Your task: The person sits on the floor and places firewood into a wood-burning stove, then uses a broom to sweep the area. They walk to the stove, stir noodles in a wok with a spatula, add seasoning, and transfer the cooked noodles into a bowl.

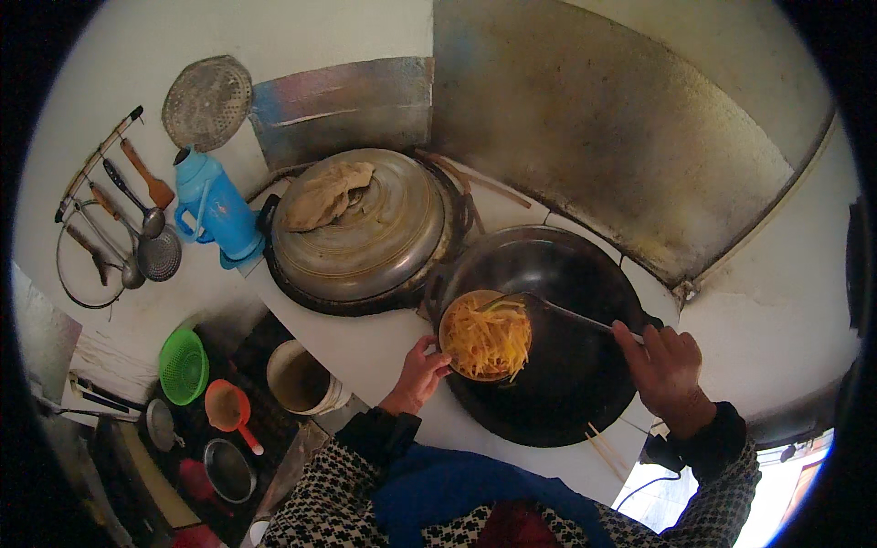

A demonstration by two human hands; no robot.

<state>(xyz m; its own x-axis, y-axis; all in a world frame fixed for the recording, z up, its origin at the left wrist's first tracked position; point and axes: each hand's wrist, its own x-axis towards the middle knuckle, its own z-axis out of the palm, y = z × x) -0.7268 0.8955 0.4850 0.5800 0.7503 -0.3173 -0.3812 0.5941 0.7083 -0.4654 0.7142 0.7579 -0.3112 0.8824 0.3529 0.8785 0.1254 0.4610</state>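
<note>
A bowl of yellow shredded food (488, 337) is held over the left side of a large black wok (575, 383). My left hand (421, 373) grips the bowl's rim at its lower left. My right hand (663, 366) is closed around the handle of a metal cooking utensil (575, 316), which reaches left across the wok to the food; its head is partly hidden among the shreds. Some shreds hang over the bowl's lower right edge. The wok's dark inside shows to the right of the bowl.
Left of the wok, a second pot wears a metal lid (384, 240) with a cloth (329, 197) on top. A blue thermos (216, 205) stands beside it. Chopsticks (604, 449) lie at the wok's lower right. A bucket (301, 377) and a green colander (183, 366) sit lower left.
</note>
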